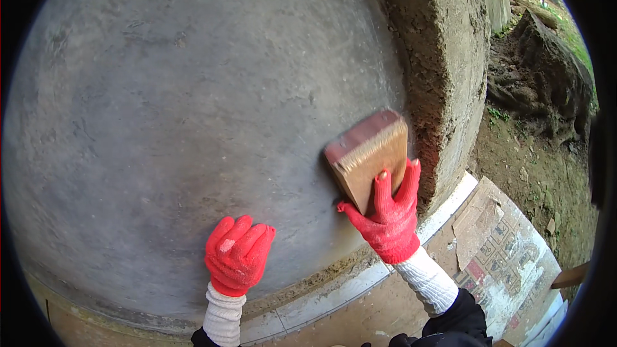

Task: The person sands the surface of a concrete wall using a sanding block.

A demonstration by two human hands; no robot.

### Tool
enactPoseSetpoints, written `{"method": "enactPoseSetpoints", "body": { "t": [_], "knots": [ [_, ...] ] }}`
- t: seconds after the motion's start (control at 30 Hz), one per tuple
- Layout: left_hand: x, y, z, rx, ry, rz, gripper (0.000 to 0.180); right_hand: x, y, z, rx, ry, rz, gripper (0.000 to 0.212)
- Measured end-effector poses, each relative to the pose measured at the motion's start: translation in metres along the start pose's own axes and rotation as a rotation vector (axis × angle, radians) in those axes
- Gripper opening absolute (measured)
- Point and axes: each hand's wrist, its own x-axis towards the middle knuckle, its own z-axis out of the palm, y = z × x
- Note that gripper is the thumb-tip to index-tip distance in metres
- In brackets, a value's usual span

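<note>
My right hand (388,228), in a red glove with worn fingertips, grips a wooden sanding block (376,160). Its thumb lies along one side and its fingers along the other. A reddish-brown strip covers the block's far end, which lies against or close to a smooth grey plastered wall (193,103). Lower and to the left, my left hand (239,254), also red-gloved, is in front of the same wall. Its fingers are curled loosely together, with nothing seen in them; the palm side is hidden. Whether it touches the plaster I cannot tell.
A rough, unfinished concrete edge (443,83) rises just right of the block. Below the wall runs a pale tiled ledge (315,305). A stained printed board (508,257) lies at the lower right, by a wooden piece (571,276). Beyond are bare soil and a dark rock-like mass (546,77).
</note>
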Motion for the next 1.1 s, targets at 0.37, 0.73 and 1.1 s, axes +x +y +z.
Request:
{"method": "enactPoseSetpoints", "body": {
  "t": [0.37,0.73,1.1],
  "knots": [
    [0.005,0.002,0.006,-0.009,0.041,0.038,0.017,-0.102,0.042,0.0,-0.031,-0.155,-0.008,0.101],
    [-0.001,0.0,0.002,0.021,0.018,0.019,0.017,-0.019,0.01,0.005,0.01,-0.001,0.029,0.099],
    [-0.002,0.0,0.0,0.04,-0.011,0.01,0.017,0.02,-0.005,-0.007,-0.016,-0.057,0.04,0.093]
  ]
}}
